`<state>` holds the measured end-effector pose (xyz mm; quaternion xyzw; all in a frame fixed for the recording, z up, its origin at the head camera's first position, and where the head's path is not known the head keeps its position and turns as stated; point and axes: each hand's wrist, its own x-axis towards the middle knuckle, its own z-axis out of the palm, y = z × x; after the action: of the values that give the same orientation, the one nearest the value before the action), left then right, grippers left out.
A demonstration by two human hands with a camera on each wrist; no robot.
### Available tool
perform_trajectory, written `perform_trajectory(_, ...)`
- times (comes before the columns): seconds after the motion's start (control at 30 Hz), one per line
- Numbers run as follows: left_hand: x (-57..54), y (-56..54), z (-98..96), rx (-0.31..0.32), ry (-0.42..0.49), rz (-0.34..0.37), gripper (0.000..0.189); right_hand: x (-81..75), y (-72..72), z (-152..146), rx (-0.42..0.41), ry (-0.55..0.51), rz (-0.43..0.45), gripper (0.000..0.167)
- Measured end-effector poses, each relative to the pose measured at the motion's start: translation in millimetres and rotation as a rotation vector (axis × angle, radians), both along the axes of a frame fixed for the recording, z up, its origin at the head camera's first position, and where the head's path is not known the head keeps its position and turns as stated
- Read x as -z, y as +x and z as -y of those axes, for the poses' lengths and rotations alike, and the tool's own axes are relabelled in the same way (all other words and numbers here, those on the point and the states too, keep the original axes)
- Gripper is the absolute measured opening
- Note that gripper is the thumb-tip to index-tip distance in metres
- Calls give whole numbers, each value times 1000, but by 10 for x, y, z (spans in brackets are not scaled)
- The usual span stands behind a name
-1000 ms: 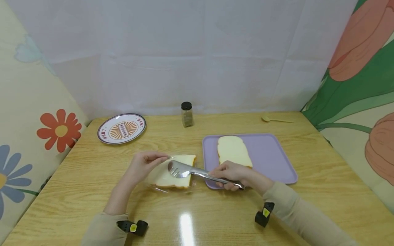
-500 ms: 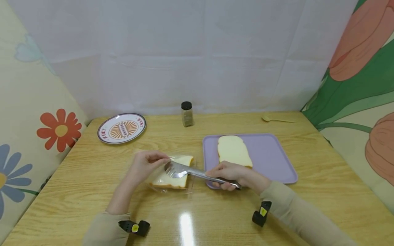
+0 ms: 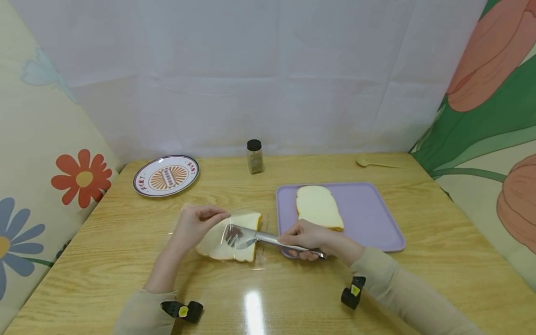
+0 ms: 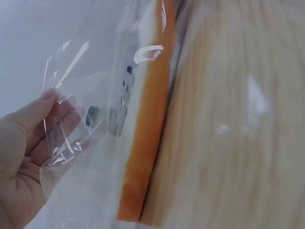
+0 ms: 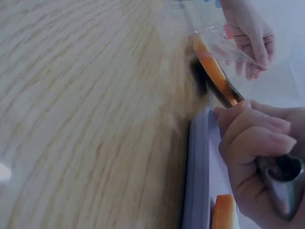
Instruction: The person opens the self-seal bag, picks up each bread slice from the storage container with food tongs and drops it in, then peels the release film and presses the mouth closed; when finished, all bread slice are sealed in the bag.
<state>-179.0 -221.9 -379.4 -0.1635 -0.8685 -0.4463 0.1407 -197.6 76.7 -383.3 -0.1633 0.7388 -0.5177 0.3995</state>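
My left hand (image 3: 197, 225) pinches the edge of a clear plastic bag (image 4: 71, 143), holding the film up between thumb and fingers. A white bread slice (image 3: 211, 244) with an orange-brown crust lies left of centre, with the bag's film around it. Metal tongs (image 3: 268, 237) reach over that slice from the right; their slotted head is on its upper face. My right hand (image 3: 310, 238) grips the tongs' handle, above the left edge of the purple tray (image 3: 368, 214). The lower arm of the tongs is mostly hidden by the slice in the head view.
Another bread slice (image 3: 319, 207) lies on the left part of the tray. A patterned plate (image 3: 144, 184) is at the back left. A black-capped spice jar (image 3: 255, 158) stands at the back middle. A yellow spoon (image 3: 364, 163) lies at the back right.
The tongs and the bread slice have moved a little to the left, deeper into the bag. My right hand has shifted left with them, while my left hand has stayed nearly still.
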Motion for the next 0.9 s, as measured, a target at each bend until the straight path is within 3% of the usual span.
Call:
perform_trajectory(0.17, -7, 3, 28, -8, 10, 5, 8, -3, 11, -2, -12, 1, -7, 37)
perform_trajectory(0.3, -1, 3, 6, 48, 27, 18, 8, 24, -2, -16, 6, -31, 71, 35)
perform_trajectory(0.47, 20, -3, -35, 89, 71, 91, 9, 78, -38, -29, 14, -88, 165, 37)
perform_trajectory(0.7, 61, -24, -62, 67, 74, 10, 6, 56, -38, 16, 16, -103, 176, 38)
perform_trajectory(0.9, 57, -8, -100, 58, 82, 20, 6, 4, -14, 74, 29, -90, 154, 37)
